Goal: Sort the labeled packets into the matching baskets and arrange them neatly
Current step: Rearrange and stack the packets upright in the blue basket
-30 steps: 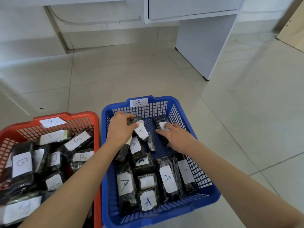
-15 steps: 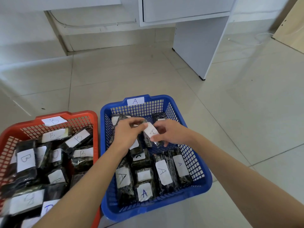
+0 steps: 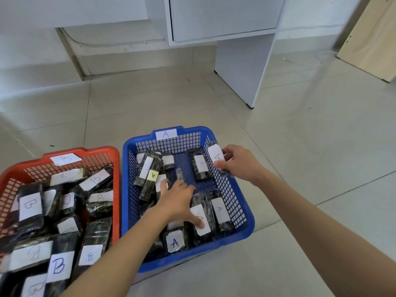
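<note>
While an A-labelled packet (image 3: 215, 154) is gripped by the right hand (image 3: 240, 163) at the blue basket's (image 3: 192, 259) far right edge, seemingly awaiting a slot, the packed rows (image 3: 220, 211) are steadied by the spread left hand (image 3: 177, 202).

The blue basket (image 3: 248, 224), tagged A on its far rim, sits just beside the red basket (image 3: 100, 150), tagged B. Dark wrapped B packets (image 3: 30, 205) with white labels lie heaped in the red one. A packets (image 3: 220, 211) lie side by side along the blue basket's near edge, and others tilt at its far left corner, among them a yellow-labelled packet (image 3: 152, 174). A raised packet (image 3: 216, 156) is pinched at the right rim by the right hand (image 3: 240, 163).
</note>
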The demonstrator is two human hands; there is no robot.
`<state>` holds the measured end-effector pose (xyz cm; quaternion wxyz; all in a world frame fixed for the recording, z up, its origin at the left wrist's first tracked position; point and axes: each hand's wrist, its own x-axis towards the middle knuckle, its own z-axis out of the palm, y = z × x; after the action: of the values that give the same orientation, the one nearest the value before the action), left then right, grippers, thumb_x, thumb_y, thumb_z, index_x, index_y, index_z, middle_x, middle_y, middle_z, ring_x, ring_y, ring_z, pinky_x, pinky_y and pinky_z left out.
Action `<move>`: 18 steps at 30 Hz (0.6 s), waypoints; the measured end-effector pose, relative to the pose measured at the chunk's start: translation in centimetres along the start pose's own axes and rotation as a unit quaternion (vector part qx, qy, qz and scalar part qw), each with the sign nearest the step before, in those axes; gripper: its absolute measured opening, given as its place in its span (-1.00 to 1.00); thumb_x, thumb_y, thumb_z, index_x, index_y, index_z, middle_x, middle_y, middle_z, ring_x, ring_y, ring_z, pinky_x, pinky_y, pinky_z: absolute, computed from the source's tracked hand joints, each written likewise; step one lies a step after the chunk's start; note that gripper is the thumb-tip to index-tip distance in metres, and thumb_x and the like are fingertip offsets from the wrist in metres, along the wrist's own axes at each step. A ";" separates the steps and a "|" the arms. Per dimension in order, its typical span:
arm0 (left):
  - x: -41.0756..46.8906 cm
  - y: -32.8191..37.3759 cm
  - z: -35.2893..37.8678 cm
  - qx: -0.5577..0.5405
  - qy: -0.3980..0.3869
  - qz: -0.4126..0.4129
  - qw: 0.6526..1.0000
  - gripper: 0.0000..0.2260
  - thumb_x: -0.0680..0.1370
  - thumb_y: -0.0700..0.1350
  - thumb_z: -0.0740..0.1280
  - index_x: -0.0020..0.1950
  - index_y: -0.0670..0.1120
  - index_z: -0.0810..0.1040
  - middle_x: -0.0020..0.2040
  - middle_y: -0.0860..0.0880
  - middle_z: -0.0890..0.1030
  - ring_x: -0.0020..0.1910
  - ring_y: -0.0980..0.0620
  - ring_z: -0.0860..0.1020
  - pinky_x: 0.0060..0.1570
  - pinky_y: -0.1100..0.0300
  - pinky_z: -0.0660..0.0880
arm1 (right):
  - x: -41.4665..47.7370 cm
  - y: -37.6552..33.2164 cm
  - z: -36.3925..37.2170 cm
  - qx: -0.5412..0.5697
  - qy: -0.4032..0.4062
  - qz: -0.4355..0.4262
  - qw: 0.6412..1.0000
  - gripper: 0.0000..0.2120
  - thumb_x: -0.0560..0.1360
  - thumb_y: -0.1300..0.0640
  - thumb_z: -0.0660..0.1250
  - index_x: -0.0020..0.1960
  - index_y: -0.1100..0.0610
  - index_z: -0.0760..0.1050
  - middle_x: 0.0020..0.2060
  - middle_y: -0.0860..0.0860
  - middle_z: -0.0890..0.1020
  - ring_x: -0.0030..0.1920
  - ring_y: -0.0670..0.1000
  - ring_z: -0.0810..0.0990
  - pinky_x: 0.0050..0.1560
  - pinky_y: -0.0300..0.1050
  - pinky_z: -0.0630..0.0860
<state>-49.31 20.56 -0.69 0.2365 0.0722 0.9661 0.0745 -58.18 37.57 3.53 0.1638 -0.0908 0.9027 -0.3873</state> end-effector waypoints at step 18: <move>-2.9 -9.2 -6.6 -0.522 0.314 -0.165 0.776 -0.81 0.33 0.00 0.54 -0.17 -0.02 0.60 -0.14 0.00 0.67 -0.09 0.05 0.62 0.02 0.16 0.53 | -1.4 -1.2 6.9 -0.195 -0.288 0.031 0.937 -0.43 0.48 0.10 0.41 0.39 0.14 0.24 0.07 0.14 0.49 -0.07 0.19 0.62 -0.21 -0.09 0.55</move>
<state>-50.84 10.37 4.79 -0.0704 -0.2505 0.7968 0.5453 -54.30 32.49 0.25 0.4076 -0.2000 0.8773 -0.1555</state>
